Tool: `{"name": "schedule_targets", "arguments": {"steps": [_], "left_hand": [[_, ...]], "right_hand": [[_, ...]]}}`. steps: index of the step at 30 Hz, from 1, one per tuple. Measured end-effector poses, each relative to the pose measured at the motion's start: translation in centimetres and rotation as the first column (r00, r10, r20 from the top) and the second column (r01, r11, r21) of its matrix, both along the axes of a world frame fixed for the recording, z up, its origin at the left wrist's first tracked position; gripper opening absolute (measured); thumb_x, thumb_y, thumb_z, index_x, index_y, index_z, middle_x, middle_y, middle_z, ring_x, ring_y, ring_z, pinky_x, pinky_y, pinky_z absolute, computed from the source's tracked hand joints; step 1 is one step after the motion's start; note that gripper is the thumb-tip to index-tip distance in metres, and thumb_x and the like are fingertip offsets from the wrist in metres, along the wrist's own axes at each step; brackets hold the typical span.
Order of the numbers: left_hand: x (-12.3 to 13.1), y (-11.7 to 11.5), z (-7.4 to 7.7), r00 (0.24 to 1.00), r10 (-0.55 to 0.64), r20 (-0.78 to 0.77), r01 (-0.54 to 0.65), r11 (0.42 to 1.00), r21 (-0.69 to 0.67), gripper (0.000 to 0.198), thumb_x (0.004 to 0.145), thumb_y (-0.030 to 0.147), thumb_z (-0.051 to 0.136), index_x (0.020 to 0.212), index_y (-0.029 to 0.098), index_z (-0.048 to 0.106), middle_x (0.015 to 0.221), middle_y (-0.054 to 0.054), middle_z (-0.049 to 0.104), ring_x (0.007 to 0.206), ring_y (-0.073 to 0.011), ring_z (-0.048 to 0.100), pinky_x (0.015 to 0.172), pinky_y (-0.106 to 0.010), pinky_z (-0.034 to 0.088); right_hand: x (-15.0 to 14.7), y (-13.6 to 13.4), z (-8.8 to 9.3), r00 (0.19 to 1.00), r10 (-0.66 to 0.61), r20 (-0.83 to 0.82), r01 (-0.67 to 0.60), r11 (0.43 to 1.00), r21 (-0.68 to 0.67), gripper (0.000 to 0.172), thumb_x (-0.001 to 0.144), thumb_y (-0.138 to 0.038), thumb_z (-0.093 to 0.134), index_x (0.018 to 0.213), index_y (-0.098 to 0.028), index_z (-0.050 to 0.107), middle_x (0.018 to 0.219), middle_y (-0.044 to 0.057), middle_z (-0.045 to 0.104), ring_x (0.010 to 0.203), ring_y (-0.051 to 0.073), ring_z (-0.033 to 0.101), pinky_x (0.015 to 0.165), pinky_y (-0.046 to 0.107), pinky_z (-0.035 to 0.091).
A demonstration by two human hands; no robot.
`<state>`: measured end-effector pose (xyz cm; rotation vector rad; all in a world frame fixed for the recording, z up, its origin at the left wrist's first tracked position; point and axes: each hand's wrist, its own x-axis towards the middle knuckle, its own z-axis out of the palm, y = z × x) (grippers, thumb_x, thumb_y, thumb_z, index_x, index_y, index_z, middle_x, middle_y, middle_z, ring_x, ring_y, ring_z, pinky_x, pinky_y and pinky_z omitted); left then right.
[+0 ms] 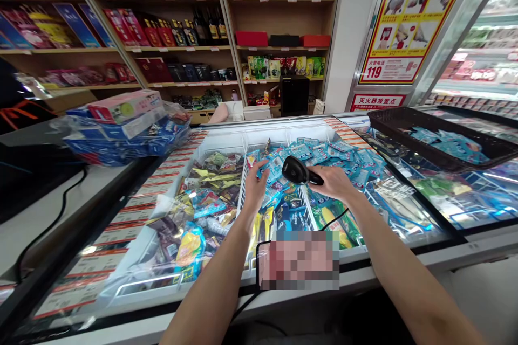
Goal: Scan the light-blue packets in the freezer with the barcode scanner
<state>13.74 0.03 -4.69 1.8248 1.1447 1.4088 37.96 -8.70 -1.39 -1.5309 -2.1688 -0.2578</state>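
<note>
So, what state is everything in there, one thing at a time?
Right hand: closed around the scanner's handle.
Scanner: held, head towards the left hand.
Left hand: at the blue packets, fingers bent; whether it grips one is unclear.
Blue packets: sealed-looking, loosely heaped.
Freezer: stocked with packets.
Tray: partly filled with similar packets.
Boxes: stacked, wrapped in clear plastic.
</note>
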Motion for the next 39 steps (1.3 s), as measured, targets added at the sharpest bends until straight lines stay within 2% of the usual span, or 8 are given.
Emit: {"name": "schedule_targets", "arguments": {"steps": [7, 15, 22, 35, 39], "left_hand": [[0.08, -0.07, 0.18, 1.000, 0.000, 0.016, 0.000, 0.998, 0.057, 0.032, 0.081, 0.039, 0.054, 0.110, 0.025, 0.060, 0.108, -0.004, 0.062, 0.079, -0.0151, 0.056, 0.065, -0.028, 0.043], [0.20, -0.19, 0.25, 1.000, 0.011, -0.019, -0.009, 0.995, 0.104, 0.032, 0.082, 0.042, 0.053, 0.110, 0.027, 0.060, 0.107, -0.004, 0.063, 0.098, -0.0211, 0.056, 0.078, -0.034, 0.046], [0.18, -0.13, 0.31, 0.997, 0.002, -0.073, 0.006, 0.995, 0.100, 0.032, 0.082, 0.041, 0.053, 0.111, 0.028, 0.060, 0.106, -0.004, 0.063, 0.103, -0.0223, 0.055, 0.077, -0.034, 0.046], [0.20, -0.22, 0.43, 0.999, 0.007, -0.052, -0.001, 0.994, 0.112, 0.029, 0.084, 0.038, 0.052, 0.109, 0.026, 0.061, 0.113, -0.005, 0.062, 0.104, -0.0225, 0.054, 0.086, -0.037, 0.044], [0.33, -0.05, 0.30, 0.999, 0.012, -0.048, -0.007, 0.995, 0.103, 0.030, 0.083, 0.039, 0.051, 0.109, 0.027, 0.060, 0.113, -0.005, 0.061, 0.103, -0.0222, 0.055, 0.084, -0.036, 0.045]], "right_hand": [[0.00, -0.07, -0.13, 1.000, 0.005, 0.005, -0.005, 1.000, -0.016, 0.041, 0.079, -0.038, 0.056, 0.118, -0.026, 0.053, 0.094, 0.002, 0.068, 0.082, 0.018, 0.063, 0.065, 0.025, 0.040], [-0.19, -0.11, 0.00, 0.999, 0.005, 0.034, -0.003, 0.999, -0.050, 0.041, 0.080, -0.039, 0.055, 0.119, -0.026, 0.054, 0.092, 0.002, 0.068, 0.080, 0.018, 0.062, 0.065, 0.026, 0.040], [-0.35, 0.01, -0.16, 0.998, -0.001, 0.069, 0.005, 0.999, -0.048, 0.042, 0.080, -0.041, 0.054, 0.119, -0.026, 0.054, 0.093, 0.003, 0.068, 0.082, 0.019, 0.063, 0.066, 0.026, 0.041], [-0.79, -0.39, 0.08, 0.999, 0.013, 0.053, -0.012, 1.000, -0.024, 0.040, 0.080, -0.037, 0.056, 0.117, -0.024, 0.054, 0.100, 0.003, 0.068, 0.085, 0.019, 0.063, 0.068, 0.027, 0.043], [-0.62, -0.23, 0.17, 0.998, 0.021, 0.055, -0.019, 0.999, -0.043, 0.040, 0.080, -0.037, 0.056, 0.118, -0.025, 0.054, 0.098, 0.003, 0.068, 0.085, 0.019, 0.063, 0.068, 0.027, 0.043]]}}
